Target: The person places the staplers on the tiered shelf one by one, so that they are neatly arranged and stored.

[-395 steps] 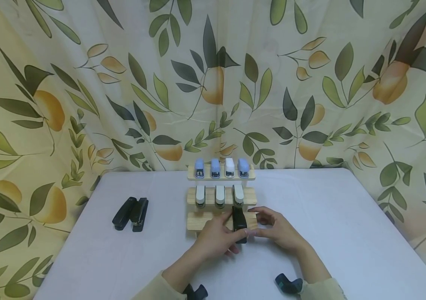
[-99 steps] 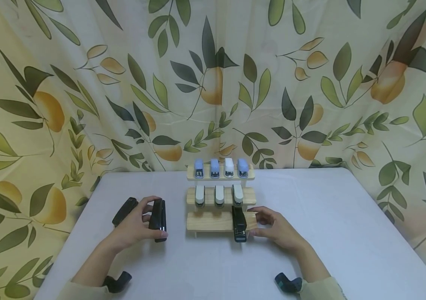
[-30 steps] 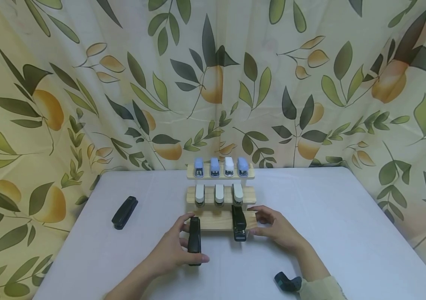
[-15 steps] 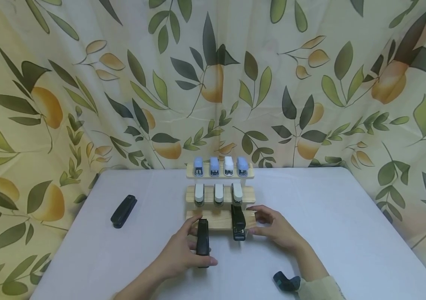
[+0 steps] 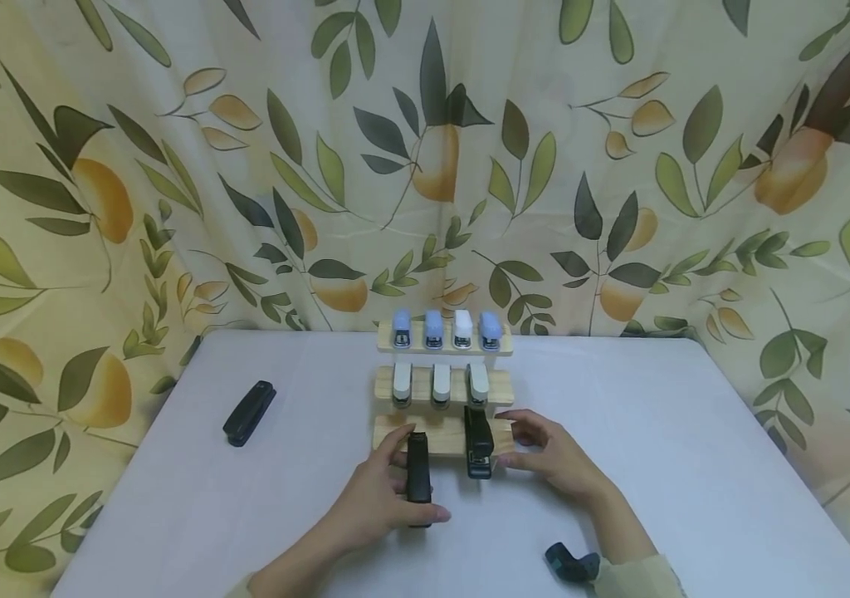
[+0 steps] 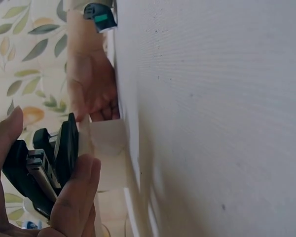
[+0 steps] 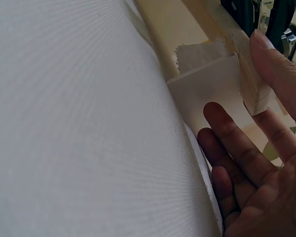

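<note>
My left hand [image 5: 368,502] grips a black stapler [image 5: 418,477] between thumb and fingers, at the front of the lowest shelf of a three-tier wooden stand [image 5: 445,442]. In the left wrist view, this stapler [image 6: 19,170] shows its metal part between the fingers. My right hand [image 5: 563,461] holds the right end of that shelf; in the right wrist view the thumb and index finger lie on either side of the wood, other fingers against the white support [image 7: 207,91]. Another black stapler [image 5: 479,444] sits on the lowest shelf near the right hand, jutting past its front edge.
On the middle shelf stand three pale staplers [image 5: 441,384]. The top shelf carries several small blue and white staplers [image 5: 434,330]. One more black stapler [image 5: 249,413] lies on the white-covered table [image 5: 193,498] at the left. A leaf-patterned curtain [image 5: 261,166] hangs behind.
After leaving one black stapler on the lowest shelf, my left hand took another from the table's left and brought it rightward to the stand. The right hand stayed at the shelf end.
</note>
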### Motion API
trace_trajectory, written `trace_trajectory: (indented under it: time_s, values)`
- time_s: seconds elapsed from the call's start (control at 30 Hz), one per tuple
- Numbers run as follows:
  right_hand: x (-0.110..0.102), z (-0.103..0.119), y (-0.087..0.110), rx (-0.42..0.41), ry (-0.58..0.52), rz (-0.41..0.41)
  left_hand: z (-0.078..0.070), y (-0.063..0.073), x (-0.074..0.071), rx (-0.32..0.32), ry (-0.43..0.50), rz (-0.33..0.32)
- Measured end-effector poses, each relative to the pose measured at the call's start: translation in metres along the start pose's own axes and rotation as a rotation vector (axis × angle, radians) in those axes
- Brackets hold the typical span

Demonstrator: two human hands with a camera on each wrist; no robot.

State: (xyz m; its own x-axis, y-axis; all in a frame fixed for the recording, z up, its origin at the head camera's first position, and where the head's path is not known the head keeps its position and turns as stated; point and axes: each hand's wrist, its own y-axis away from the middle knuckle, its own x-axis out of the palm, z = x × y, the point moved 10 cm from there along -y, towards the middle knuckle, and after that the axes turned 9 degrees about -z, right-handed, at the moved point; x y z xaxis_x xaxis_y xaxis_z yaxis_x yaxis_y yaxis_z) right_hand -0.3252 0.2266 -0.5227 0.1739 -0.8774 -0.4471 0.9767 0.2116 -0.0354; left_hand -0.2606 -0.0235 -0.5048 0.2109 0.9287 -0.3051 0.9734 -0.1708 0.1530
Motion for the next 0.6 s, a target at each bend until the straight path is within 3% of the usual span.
trace_trajectory:
  time_s: [0.37, 0.6]
  values:
    - [0.001, -0.005, -0.001, 0.013, 0.019, -0.007, -0.007, -0.004, 0.007, 0.007, -0.037, -0.025]
    - [0.000, -0.004, -0.002, -0.008, 0.011, 0.001, -0.006, -0.006, 0.014, 0.023, 0.035, -0.005]
